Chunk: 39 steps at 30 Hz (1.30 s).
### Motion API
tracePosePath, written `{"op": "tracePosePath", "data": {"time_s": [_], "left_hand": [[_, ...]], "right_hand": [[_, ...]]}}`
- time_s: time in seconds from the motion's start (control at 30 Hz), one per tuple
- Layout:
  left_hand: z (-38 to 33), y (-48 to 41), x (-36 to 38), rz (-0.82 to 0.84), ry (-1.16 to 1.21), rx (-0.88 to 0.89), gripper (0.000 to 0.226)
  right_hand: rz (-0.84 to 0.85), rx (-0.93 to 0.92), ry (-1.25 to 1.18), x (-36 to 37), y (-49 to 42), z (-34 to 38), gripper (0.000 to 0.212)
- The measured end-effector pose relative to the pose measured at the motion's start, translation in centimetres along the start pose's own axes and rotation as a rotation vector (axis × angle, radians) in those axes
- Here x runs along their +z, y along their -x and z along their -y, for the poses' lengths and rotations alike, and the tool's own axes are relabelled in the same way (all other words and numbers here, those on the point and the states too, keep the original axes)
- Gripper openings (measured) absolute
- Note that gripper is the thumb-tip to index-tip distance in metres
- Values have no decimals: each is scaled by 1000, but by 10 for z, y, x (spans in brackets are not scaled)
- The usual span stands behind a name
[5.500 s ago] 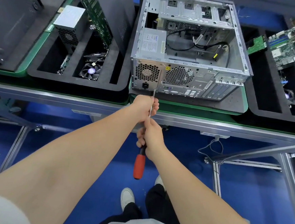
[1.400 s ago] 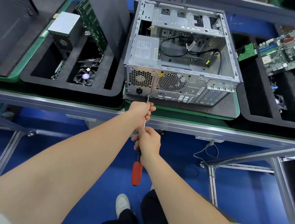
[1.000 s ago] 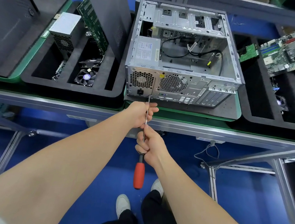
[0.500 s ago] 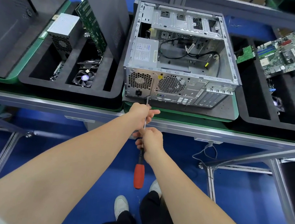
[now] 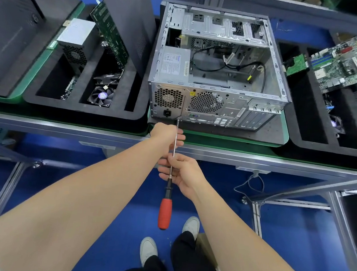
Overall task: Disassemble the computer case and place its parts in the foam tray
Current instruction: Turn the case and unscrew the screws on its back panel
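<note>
An open grey computer case point(image 5: 218, 74) lies on its side on a dark mat, rear panel facing me, with a power supply point(image 5: 174, 63) and loose cables inside. A long screwdriver point(image 5: 165, 211) with a red handle points at the bottom of the rear panel, just right of the power socket. My left hand point(image 5: 167, 135) grips the shaft close to the tip. My right hand point(image 5: 181, 172) pinches the shaft lower down, above the handle. The black foam tray point(image 5: 83, 110) sits left of the case and holds a power supply, a fan, a circuit board and a side panel.
Another foam tray point(image 5: 326, 147) on the right holds a motherboard point(image 5: 347, 63) and a small green card. A dark case panel point(image 5: 8, 30) lies at far left. The metal bench rail point(image 5: 256, 160) runs across in front of me; cables hang beneath it.
The screwdriver tip has stayed at the same spot low on the rear panel. My right hand's fingers have shifted on the shaft. The view wobbled slightly.
</note>
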<state>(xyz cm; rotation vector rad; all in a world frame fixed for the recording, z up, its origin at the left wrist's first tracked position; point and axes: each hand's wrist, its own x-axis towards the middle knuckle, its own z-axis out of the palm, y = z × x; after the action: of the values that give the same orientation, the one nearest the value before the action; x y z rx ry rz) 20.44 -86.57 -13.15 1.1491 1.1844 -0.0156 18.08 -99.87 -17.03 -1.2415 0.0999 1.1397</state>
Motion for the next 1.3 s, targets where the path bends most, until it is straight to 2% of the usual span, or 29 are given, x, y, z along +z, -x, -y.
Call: {"op": "tracePosePath", "data": {"time_s": [0.1, 0.2, 0.27, 0.33, 0.53, 0.73, 0.9, 1.03, 1.17, 1.3], "left_hand": [[0, -4, -2, -265, -215, 240, 19], [-4, -2, -2, -295, -299, 345, 12], [-7, -3, 0, -292, -301, 325, 10], [-8, -6, 2, -307, -293, 292, 18], [-3, -10, 11, -340, -247, 293, 26], [1, -10, 18, -355, -219, 296, 25], [1, -11, 20, -314, -138, 249, 36], [6, -5, 28, -205, -125, 255, 24], [18, 16, 50, 39, -225, 236, 26], [24, 34, 87, 159, -504, 310, 32]], "right_hand": [[-124, 2, 38, 2, 0, 0, 20], [-185, 2, 49, 2, 1, 1, 22], [-203, 4, 51, 2, 2, 2, 25], [-215, 3, 61, 1, 2, 2, 24], [-222, 3, 108, -4, 1, -2, 14], [-242, 8, 175, -10, -1, -4, 9], [-274, -38, 279, -15, 2, -9, 5], [-370, -302, 371, -24, 12, -19, 11], [-587, -524, 403, -30, 21, -15, 20], [-774, -575, 478, -45, 26, 10, 24]]}}
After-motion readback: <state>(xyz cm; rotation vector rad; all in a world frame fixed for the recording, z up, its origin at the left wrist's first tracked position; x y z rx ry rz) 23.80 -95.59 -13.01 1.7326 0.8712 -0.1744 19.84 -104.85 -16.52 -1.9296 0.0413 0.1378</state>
